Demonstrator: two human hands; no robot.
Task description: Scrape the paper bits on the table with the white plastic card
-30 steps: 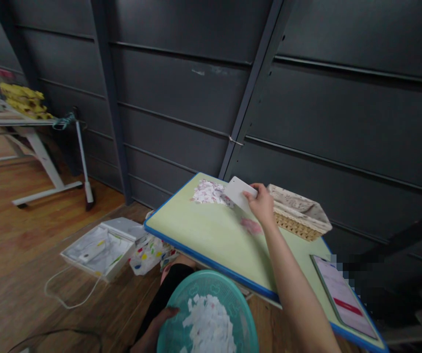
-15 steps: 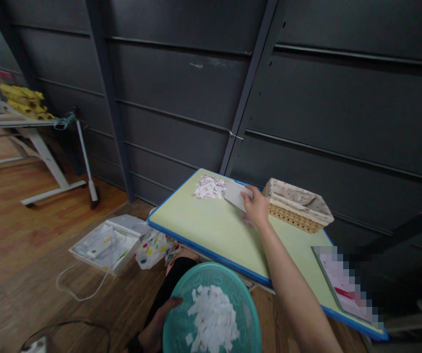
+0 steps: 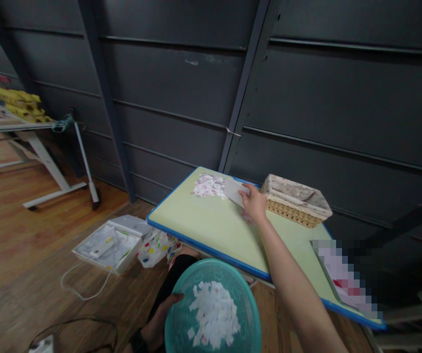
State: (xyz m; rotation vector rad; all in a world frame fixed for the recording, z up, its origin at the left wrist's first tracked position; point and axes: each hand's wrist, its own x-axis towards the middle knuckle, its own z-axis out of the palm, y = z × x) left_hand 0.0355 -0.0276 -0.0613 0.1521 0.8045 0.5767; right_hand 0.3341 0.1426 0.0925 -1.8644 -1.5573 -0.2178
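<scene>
My right hand [image 3: 254, 201] pinches a flat, pale grey card [image 3: 234, 191] above the light green table [image 3: 211, 225]. The card's far edge touches or nearly touches a spread of small white paper scraps [image 3: 209, 186] at the table's back left. Under the wrist, a small pinkish thing is partly hidden and too blurred to name. My left hand [image 3: 161, 314] grips the left rim of a round green plastic basket [image 3: 250, 299], held below the table's front edge. A heap of white paper scraps [image 3: 216, 314] lies inside it.
A lined wicker basket [image 3: 294, 215] stands at the table's back right. A flat, pixelated item [image 3: 343, 279] lies near the right edge. Left on the floor are an open white box [image 3: 110, 245], a patterned bag [image 3: 155, 250] and a cable [image 3: 82, 294]. A dark panelled wall [image 3: 174, 83] rises behind.
The view has shifted slightly. Both hands keep their holds, the card stays at the right side of the scraps on the table, and little else differs.
</scene>
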